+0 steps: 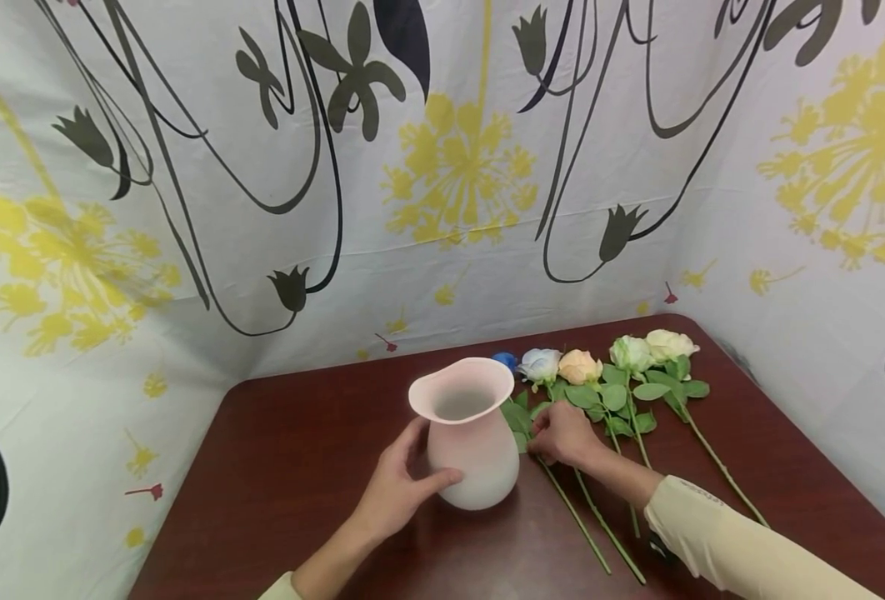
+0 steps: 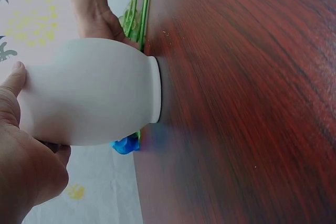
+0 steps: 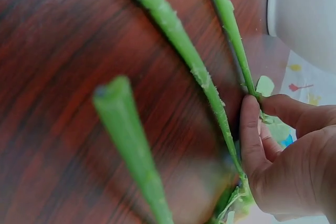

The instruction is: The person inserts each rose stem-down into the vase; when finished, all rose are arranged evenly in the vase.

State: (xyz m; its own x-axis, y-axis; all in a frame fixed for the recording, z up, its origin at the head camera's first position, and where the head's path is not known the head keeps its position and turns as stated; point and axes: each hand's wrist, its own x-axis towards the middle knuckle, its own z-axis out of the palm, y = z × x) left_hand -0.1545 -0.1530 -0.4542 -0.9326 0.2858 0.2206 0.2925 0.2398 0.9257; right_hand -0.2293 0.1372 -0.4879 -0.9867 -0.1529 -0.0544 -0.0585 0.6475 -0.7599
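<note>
Here, left hand [image 1: 397, 492] fingers wrapped round upright vase [image 1: 472, 442], right hand [image 1: 562, 435] fingers pinching flower stem [image 1: 573, 517], stem pointing toward viewer

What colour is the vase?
Pale pink vase, seen best in the head view.

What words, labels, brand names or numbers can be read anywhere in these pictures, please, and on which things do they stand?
None can be read.
The vase, held by the left hand, is plain in every view.
The flower stems at the right hand bear no tags.
The table is bare wood grain.
The backdrop cloth shows only printed flowers, no lettering.
</note>
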